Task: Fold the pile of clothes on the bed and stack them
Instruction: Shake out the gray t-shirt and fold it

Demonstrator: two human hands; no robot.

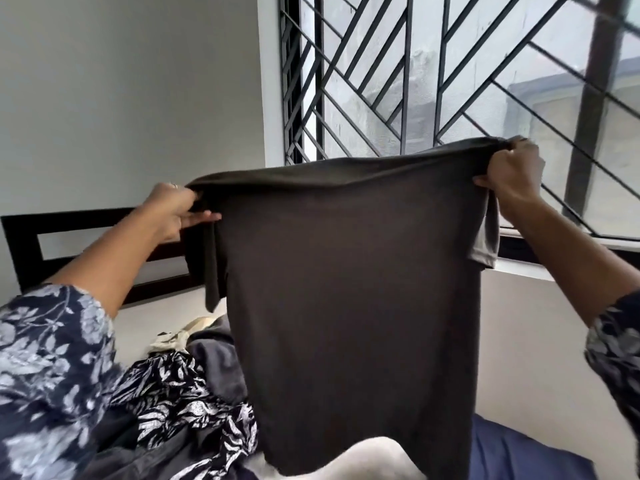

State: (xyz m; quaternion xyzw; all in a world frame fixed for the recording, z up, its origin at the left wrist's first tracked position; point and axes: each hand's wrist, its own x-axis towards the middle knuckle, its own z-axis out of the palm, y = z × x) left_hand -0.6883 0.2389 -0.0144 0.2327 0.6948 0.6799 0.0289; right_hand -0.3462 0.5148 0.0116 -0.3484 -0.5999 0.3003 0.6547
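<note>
A dark brown T-shirt (353,306) hangs spread out in the air in front of me, its lower hem near the bed. My left hand (173,209) pinches its left shoulder, and my right hand (512,174) grips the right shoulder, higher up. Both short sleeves droop behind the body of the shirt. Below on the left lies the pile of clothes (194,389): a black-and-white leaf-print garment, a dark grey piece and a cream one. The shirt hides the middle of the bed.
The bed (149,323) has a pale sheet and a dark wooden headboard (20,251) at the left. A blue fabric (519,459) lies at the lower right. A barred window (433,81) and its sill stand close behind the shirt.
</note>
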